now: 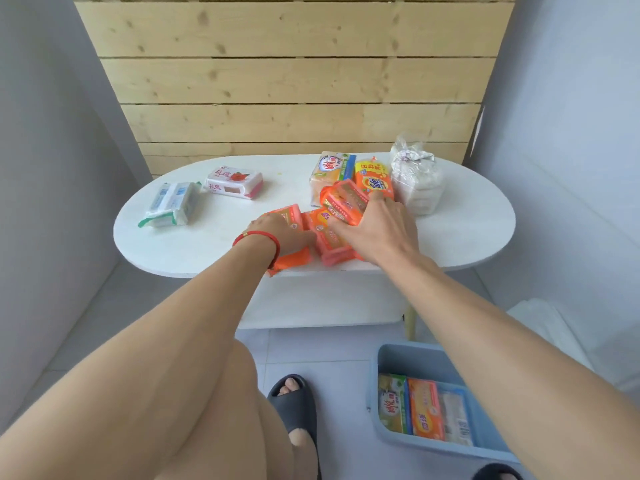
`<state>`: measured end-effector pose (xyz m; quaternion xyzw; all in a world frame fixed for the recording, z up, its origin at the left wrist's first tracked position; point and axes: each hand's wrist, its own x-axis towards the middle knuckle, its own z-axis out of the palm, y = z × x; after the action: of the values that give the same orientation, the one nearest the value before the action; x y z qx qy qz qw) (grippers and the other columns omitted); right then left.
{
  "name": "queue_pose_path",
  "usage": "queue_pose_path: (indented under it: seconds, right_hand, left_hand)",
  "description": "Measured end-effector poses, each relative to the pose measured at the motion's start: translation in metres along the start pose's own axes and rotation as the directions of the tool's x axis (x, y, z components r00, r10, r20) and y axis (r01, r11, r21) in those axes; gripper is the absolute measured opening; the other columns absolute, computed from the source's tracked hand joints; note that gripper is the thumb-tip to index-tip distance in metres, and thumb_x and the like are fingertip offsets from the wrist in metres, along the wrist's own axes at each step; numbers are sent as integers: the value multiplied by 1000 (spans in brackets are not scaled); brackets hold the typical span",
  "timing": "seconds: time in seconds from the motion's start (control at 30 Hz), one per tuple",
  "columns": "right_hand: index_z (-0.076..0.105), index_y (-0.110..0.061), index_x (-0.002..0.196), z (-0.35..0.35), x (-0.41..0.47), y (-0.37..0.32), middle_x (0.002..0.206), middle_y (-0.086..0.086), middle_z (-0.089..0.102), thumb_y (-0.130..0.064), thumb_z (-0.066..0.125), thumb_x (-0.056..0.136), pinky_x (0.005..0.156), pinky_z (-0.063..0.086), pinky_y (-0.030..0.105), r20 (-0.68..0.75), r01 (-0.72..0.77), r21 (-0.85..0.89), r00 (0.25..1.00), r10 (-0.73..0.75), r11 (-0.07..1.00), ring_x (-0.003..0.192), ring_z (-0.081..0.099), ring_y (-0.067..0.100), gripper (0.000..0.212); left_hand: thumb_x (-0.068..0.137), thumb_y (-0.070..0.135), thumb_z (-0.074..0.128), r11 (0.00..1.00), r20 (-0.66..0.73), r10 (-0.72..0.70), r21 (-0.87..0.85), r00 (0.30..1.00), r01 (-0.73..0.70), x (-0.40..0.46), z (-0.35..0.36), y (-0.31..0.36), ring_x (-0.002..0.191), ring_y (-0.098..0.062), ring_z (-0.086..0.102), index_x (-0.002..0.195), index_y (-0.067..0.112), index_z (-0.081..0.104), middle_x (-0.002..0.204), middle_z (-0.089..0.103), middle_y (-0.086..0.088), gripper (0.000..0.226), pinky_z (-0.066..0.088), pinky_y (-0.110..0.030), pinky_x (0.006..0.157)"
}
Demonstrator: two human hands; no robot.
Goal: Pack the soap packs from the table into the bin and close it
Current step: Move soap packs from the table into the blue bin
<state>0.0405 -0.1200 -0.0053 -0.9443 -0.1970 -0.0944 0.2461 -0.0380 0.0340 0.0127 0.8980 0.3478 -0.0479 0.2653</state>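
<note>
Lying at the left of the white tabletop [467, 216] was a blue-and-white soap pack [171, 204], with a pink rose pack [233, 181] beside it; the left hand [280, 237] pressed flat on an orange pack [289, 259] at the near edge, its grip spread and clenching nothing. The right hand [377, 230] lay splayed over two more orange packs [341, 216], its grip loose on them; behind stood a tan pack [329, 173], a yellow-orange pack [374, 178] and a clear-wrapped white bundle [417, 181]; on the floor to the right the blue bin [391, 358] stood open with three packs [424, 410] inside.
</note>
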Motion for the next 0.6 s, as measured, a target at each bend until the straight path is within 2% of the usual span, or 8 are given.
queue_pose_path:
  seconds: [0.03, 0.1, 0.2, 0.23, 0.3, 0.4, 0.5, 0.6]
  right_hand:
    - [57, -10, 125, -7, -1, 7, 118, 11, 70, -77, 62, 73, 89, 52, 42, 7, -40, 65, 999, 40, 997, 111, 64, 34, 85]
    - [56, -19, 123, -24, -10, 31, 108, 2, 70, -82, 60, 68, 79, 53, 40, 68, -125, 217, 991, 113, 968, 101, 66, 30, 83]
    - [53, -32, 112, -53, -33, 88, 94, -7, 66, -81, 59, 64, 68, 47, 36, 283, -203, 363, 954, 100, 909, 85, 65, 17, 68]
    - [52, -34, 109, -62, -40, 108, 93, -8, 65, -77, 62, 64, 68, 45, 34, 381, -236, 411, 922, 69, 880, 82, 64, 15, 63]
    - [54, -36, 112, -76, -56, 153, 97, -4, 64, -71, 65, 60, 73, 46, 31, 588, -347, 424, 808, 37, 837, 81, 65, 12, 64]
    - [54, -26, 120, -78, -75, 201, 106, 10, 69, -55, 66, 65, 76, 51, 39, 775, -403, 232, 626, 82, 885, 86, 69, 22, 63]
    - [62, -18, 110, -53, -94, 232, 99, 12, 76, -45, 68, 74, 76, 58, 39, 855, -345, 72, 505, 120, 936, 88, 75, 29, 46]
    - [69, -19, 95, -13, -113, 253, 90, 5, 77, -47, 70, 75, 79, 60, 38, 866, -248, -152, 433, 250, 957, 84, 76, 24, 34]
  left_hand:
    - [75, 54, 65, 998, 6, -7, -69, 1000, 7, -5, -4, 3, 92, -34, 71, 108, 9, 64, 111, 69, -14, 56, 60, -40, 83]
    - [76, 51, 63, 991, -21, -9, -136, 1000, 6, -24, -13, 11, 77, -34, 74, 104, 7, 61, 98, 71, -14, 52, 61, -40, 71]
    - [75, 53, 60, 986, -260, 163, 15, 952, -165, -60, -12, 18, 87, -36, 67, 121, 14, 46, 99, 67, -13, 63, 51, -37, 77]
    - [71, 55, 58, 968, -323, 248, 41, 913, -249, -75, -5, 21, 90, -36, 62, 125, 17, 42, 100, 64, -12, 68, 46, -37, 77]
    - [64, 57, 57, 916, -339, 371, -22, 865, -401, -109, 28, 31, 89, -33, 56, 136, 23, 36, 100, 61, -6, 82, 42, -36, 76]
    - [72, 47, 65, 849, -105, 483, -186, 869, -495, -142, 99, 42, 97, -27, 61, 143, 32, 27, 106, 62, 1, 83, 45, -31, 78]
    - [80, 42, 67, 898, 210, 419, -240, 883, -369, -149, 175, 40, 107, -28, 62, 143, 35, 27, 115, 64, 0, 75, 51, -34, 89]
    - [81, 46, 64, 953, 363, 283, -213, 888, -217, -136, 231, 34, 108, -32, 64, 131, 33, 38, 115, 66, -5, 59, 53, -42, 92]
